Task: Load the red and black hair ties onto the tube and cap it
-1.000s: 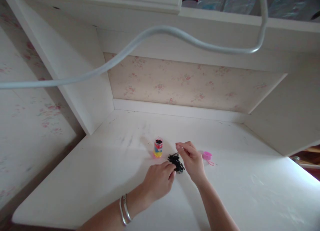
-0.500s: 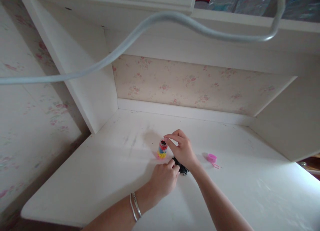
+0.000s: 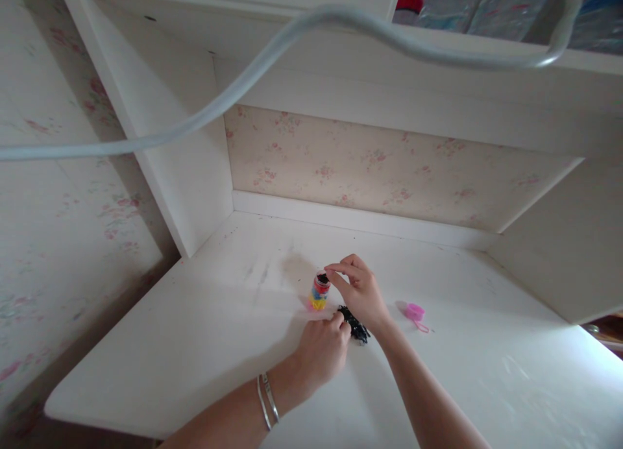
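A small clear jar [image 3: 319, 294] stands upright on the white desk, filled in layers of yellow, blue, red and, at its open mouth, black. At the rim my right hand [image 3: 359, 288] has thumb and forefinger pinched together; whatever is between them is too small to make out. My left hand [image 3: 324, 346], wearing two silver bangles [image 3: 268, 400], curls its closed fingers at the left edge of a pile of small black elastic bands [image 3: 354, 324]. Its fingertips are hidden. To the right of the pile lies a pink lid with a loop [image 3: 415, 313].
The white desk [image 3: 204, 345] has side panels and a raised back edge. A thick pale cable [image 3: 233, 98] crosses the upper view, near the camera. Plastic-wrapped items [image 3: 481, 8] sit on the shelf above. Floral wallpaper [image 3: 321, 157] covers the back wall.
The view has shifted slightly. Both hands keep nearly the same places, the right at the jar's mouth and the left at the black pile.
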